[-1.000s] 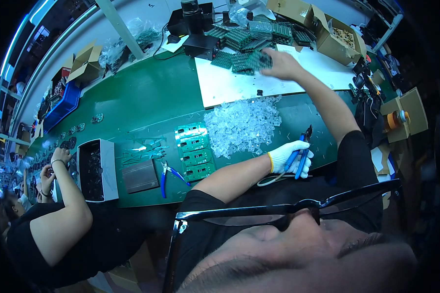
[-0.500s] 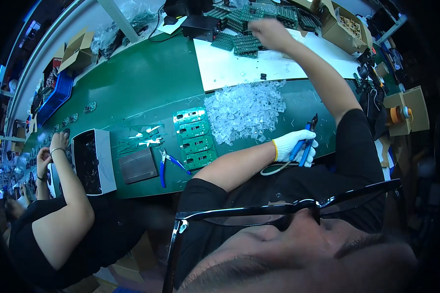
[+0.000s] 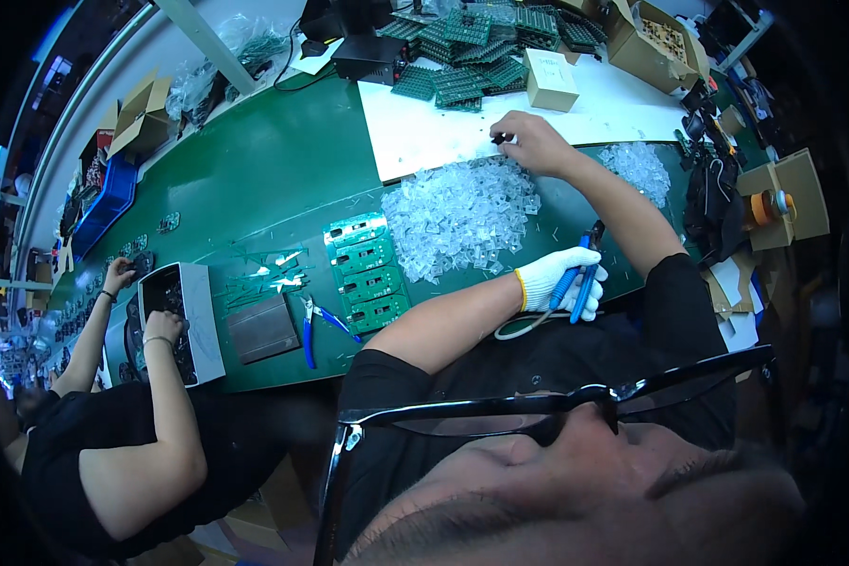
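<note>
In a white glove, my left hand is closed around blue-handled cutters with the dark jaws pointing up. My bare right hand reaches over the front edge of the white sheet, thumb and fingers pinched on a small black part. Below it spreads a heap of small clear plastic pieces. Left of the heap lies a panel of several joined green circuit boards. A second pair of blue-handled cutters lies open on the table beside a dark flat block.
Stacked green boards and a small white box stand at the back. A smaller clear-piece heap lies behind my right forearm. At left, a co-worker's hand reaches into an open box of dark parts. Green offcuts lie nearby.
My right hand has come back from the stacked boards toward me, onto the small black part that lay on the white sheet. My left hand still grips the cutters. The co-worker's hand entered the box.
</note>
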`<state>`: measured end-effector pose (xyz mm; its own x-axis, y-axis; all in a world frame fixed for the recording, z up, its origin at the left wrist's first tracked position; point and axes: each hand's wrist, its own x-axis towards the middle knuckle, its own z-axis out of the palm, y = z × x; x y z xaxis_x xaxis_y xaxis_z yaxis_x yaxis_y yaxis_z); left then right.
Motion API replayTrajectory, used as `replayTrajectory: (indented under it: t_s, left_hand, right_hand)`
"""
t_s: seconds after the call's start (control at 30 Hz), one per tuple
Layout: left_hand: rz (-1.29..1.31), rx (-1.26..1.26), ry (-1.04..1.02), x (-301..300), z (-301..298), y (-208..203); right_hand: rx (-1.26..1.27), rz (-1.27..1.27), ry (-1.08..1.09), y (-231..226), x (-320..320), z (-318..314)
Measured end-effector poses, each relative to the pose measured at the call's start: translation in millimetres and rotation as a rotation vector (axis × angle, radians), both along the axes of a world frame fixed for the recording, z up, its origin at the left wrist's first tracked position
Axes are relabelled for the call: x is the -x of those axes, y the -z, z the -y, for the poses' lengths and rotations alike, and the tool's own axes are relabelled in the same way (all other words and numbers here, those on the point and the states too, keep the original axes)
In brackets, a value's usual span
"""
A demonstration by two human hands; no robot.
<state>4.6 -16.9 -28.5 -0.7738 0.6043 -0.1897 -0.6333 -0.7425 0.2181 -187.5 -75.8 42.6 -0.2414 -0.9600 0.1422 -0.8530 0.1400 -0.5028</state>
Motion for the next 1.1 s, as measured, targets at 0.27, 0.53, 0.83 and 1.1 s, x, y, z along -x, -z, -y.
replayTrajectory:
  t_s: [0.27, 0.53, 0.83, 1.1]
  left_hand:
    - [-0.006, -0.002, 0.014, 4, -3, -4]
    - [-0.037, 0.010, 0.039, 7, -8, -7]
    - [-0.033, -0.002, 0.011, 1, 1, -1]
    - [-0.042, -0.004, 0.033, 6, -4, -6]
  right_hand:
    - [0.248, -0.018, 0.384, -70, 117, -7]
    - [0.189, -0.495, 0.543, -45, 156, -33]
    - [-0.044, -0.347, 0.511, 2, 121, -12]
    - [0.007, -0.391, 0.678, -1, 139, 2]
